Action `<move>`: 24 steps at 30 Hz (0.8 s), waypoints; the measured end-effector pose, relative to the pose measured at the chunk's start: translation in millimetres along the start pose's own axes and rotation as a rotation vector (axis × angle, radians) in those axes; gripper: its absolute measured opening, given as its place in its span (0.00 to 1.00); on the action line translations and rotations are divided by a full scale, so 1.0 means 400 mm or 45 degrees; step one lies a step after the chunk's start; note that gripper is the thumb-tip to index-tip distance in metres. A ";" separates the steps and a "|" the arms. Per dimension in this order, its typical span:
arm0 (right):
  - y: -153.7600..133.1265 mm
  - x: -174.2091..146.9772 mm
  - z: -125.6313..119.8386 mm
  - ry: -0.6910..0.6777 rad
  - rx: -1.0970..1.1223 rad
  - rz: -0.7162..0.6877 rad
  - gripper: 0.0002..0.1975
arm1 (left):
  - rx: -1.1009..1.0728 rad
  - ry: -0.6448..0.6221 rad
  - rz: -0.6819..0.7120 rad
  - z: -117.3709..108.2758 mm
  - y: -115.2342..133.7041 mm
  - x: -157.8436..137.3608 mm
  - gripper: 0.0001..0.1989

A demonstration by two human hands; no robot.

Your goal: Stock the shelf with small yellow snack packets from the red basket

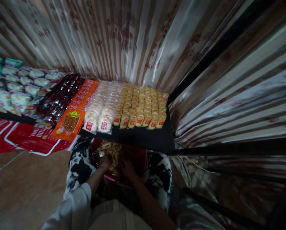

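A red basin [109, 177] sits between my knees, below the edge of a black table. Inside it lies a heap of small wrapped yellowish snack packets [113, 150]. My left hand [105, 163] reaches into the basin from the left, touching the packets. From the right, my right hand [127, 166] also reaches in, close to the heap. Dim light and the packets hide the fingers of both hands, so their grip cannot be made out. Above, similar wrapped yellow snacks [143, 107] stand in tight rows on the black table [143, 137].
Left of the yellow rows lie white round wrapped snacks [104, 108], an orange snack pack [71, 111], dark shiny packets [59, 99] and white packets [18, 86]. A red printed bag [37, 137] hangs at the table's front. Striped curtains [124, 41] enclose the back and right.
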State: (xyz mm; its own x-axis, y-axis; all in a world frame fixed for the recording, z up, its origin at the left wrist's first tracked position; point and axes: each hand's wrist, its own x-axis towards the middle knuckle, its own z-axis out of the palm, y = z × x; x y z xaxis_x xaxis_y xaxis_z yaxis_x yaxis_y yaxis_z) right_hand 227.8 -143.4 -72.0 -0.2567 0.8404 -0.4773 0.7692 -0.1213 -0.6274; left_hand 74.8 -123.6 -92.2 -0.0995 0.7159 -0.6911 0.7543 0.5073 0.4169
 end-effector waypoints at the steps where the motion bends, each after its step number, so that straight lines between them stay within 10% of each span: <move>1: 0.000 0.002 0.004 -0.025 -0.017 -0.018 0.17 | 0.037 -0.013 0.016 0.004 -0.002 -0.001 0.13; 7: 0.010 0.018 0.035 -0.172 0.004 -0.218 0.16 | 0.118 -0.040 0.201 0.014 0.004 -0.025 0.16; 16: 0.023 0.016 0.039 0.084 0.566 -0.257 0.18 | -0.199 0.122 0.086 0.005 0.008 -0.054 0.15; 24: 0.014 -0.003 -0.005 0.200 0.767 -0.170 0.19 | -1.466 0.003 -0.004 -0.055 0.052 -0.154 0.23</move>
State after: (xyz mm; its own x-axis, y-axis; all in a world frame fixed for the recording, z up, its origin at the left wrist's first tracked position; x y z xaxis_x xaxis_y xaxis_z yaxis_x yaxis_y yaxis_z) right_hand 233.6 -144.2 -73.7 -0.2035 0.9308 -0.3036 0.2605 -0.2474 -0.9332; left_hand 82.1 -146.5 -28.1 -0.1024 0.7139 -0.6928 -0.2855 0.6460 0.7079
